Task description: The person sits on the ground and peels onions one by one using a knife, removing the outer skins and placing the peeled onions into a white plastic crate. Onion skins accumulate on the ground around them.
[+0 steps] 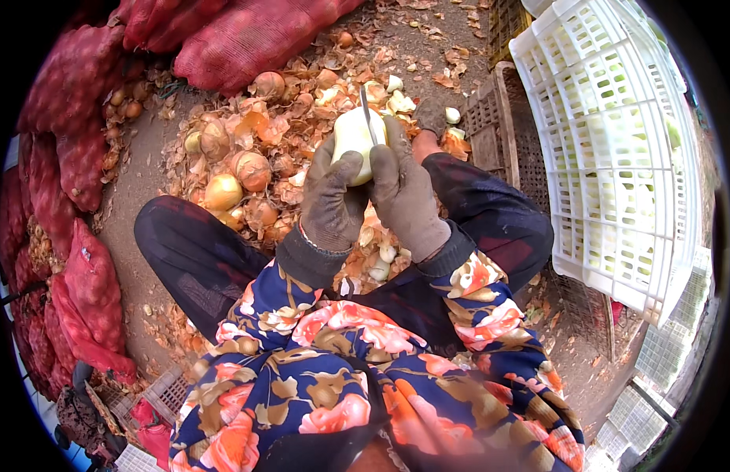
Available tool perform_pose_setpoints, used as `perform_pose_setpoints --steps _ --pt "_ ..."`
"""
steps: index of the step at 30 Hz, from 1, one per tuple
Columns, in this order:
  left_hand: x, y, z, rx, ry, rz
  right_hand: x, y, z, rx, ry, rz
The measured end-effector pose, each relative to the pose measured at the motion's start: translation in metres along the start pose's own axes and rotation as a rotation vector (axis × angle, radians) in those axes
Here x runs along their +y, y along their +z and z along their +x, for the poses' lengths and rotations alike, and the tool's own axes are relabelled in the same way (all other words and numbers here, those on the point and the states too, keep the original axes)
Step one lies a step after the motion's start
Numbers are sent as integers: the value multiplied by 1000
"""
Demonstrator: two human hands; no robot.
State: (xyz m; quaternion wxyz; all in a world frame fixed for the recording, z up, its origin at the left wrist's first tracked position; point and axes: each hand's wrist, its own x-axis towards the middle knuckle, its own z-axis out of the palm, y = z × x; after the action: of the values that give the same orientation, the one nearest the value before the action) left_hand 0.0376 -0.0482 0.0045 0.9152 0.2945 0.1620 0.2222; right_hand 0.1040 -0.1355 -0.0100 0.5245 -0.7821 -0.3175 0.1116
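Observation:
My gloved left hand [336,197] grips a peeled pale onion [350,137] from its left side, thumb across the near end. In my gloved right hand [407,189] is a knife, its narrow blade [366,112] lying along the right side of the onion and pointing away from me. The knife's handle is hidden in the glove. Ahead and to the left, unpeeled onions [251,171] rest in a heap of dry onion skins [282,127]. Small pale onion pieces [379,270] lie on the skins between my legs.
Full red mesh sacks [252,44] lie ahead, with more red sacks [90,289] along the left. At right a white slatted plastic crate [613,147] holds pale green-white onions, beside a worn brown crate [489,121]. My bent legs [193,248] frame the heap.

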Motion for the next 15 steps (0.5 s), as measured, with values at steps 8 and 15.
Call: perform_pose_setpoints --steps 8,15 --pt "25 -3 12 -86 106 573 -19 -32 8 -105 599 850" --pt "55 -26 18 -215 -182 -15 -28 -35 14 -230 632 932"
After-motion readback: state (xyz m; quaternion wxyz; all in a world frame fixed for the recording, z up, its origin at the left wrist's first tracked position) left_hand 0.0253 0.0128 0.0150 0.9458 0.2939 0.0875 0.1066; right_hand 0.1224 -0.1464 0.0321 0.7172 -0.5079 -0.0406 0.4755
